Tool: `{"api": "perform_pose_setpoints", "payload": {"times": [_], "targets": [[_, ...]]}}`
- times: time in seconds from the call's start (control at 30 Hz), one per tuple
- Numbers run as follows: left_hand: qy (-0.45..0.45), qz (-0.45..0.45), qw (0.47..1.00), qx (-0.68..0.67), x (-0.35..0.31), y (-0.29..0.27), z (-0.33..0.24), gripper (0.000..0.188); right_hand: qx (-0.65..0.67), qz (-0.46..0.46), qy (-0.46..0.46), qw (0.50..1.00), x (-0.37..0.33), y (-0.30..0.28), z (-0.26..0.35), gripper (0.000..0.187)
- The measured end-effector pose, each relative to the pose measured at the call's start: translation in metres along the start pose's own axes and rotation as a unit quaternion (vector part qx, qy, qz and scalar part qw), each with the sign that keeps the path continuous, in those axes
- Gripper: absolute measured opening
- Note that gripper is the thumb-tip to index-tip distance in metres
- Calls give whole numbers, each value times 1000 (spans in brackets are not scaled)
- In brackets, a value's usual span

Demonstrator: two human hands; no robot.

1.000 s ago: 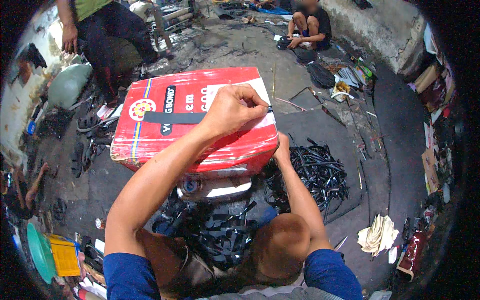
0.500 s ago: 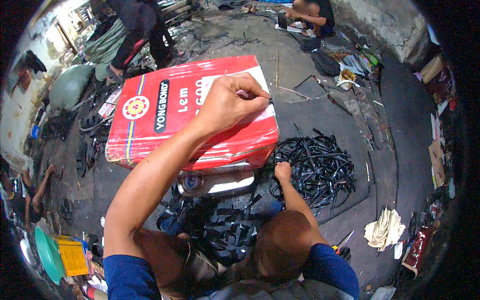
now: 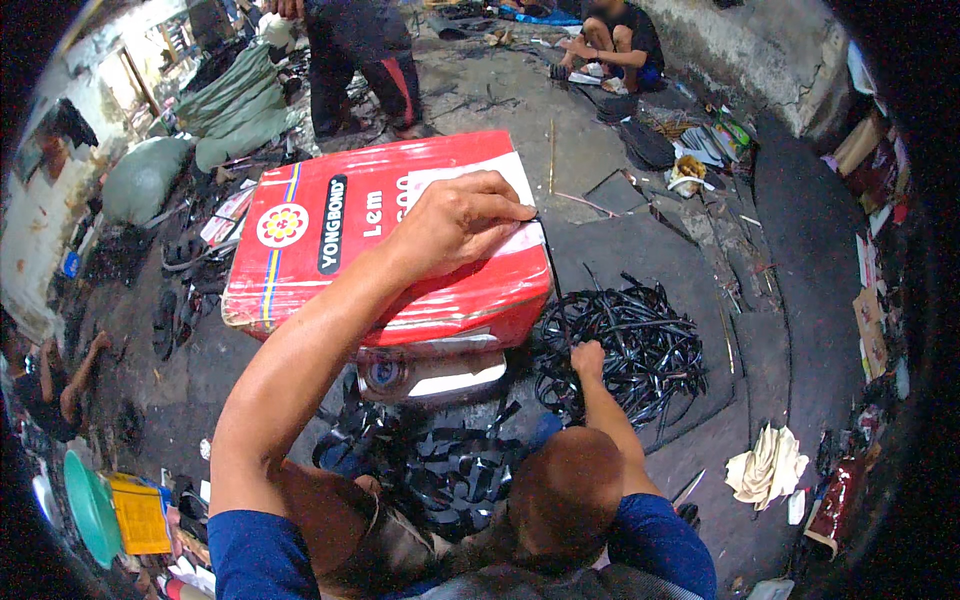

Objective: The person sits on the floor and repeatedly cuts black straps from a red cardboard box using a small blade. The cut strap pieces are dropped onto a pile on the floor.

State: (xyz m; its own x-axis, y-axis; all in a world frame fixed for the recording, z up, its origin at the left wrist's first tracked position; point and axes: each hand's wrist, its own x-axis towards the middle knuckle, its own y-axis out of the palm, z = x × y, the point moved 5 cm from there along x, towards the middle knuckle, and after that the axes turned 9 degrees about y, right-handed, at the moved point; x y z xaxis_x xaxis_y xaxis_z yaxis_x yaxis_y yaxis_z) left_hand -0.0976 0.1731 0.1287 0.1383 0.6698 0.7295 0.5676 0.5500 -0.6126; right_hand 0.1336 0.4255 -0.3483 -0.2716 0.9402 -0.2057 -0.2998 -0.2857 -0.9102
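A red carton (image 3: pixel 400 235) with a white patch stands in front of me. My left hand (image 3: pixel 462 222) is over its right part, thumb and fingers pinched on the end of a thin black strip (image 3: pixel 555 275). From there the strip runs down past the carton's right side toward my right hand (image 3: pixel 588 360). That hand is closed in front of a tangled heap of shiny black strips (image 3: pixel 640 335); its fingers are partly hidden, but it appears to grip the same strip.
Cut black pieces (image 3: pixel 465 475) lie between my legs. A white container (image 3: pixel 440 378) sits below the carton. Cream cloth (image 3: pixel 767 466) lies at right, a teal basin (image 3: pixel 92 508) at left. One person (image 3: pixel 360 70) stands beyond the carton; another (image 3: pixel 620 45) sits far right.
My right hand has shifted slightly right and toward me, and the strip now shows between my hands. The standing person has moved right. The carton sits slightly lower and more to the right in view.
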Motion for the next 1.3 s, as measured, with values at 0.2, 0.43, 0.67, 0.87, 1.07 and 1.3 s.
{"api": "perform_pose_setpoints", "payload": {"times": [0.2, 0.43, 0.67, 0.87, 1.07, 1.3], "targets": [[14, 33, 998, 49, -12, -6, -11, 28, -130, -14, -98, 987, -24, -28, 26, 26], [-11, 52, 998, 33, 2, 11, 2, 37, -25, -234, 71, 969, 12, -160, -90, 27], [-47, 31, 996, 70, -10, 2, -11, 49, 166, -213, -310, 912, -148, -176, 43, 17], [114, 250, 949, 157, -29, 34, -118, 28, 22, 554, -242, 796, -262, 43, 40, 53], [2, 335, 939, 73, -93, 30, -172, 36, 36, 540, -385, 747, -232, -27, 75, 42], [-206, 87, 959, -173, -109, 29, -121, 92, 69, 566, -469, 675, -283, -282, 223, 22]]}}
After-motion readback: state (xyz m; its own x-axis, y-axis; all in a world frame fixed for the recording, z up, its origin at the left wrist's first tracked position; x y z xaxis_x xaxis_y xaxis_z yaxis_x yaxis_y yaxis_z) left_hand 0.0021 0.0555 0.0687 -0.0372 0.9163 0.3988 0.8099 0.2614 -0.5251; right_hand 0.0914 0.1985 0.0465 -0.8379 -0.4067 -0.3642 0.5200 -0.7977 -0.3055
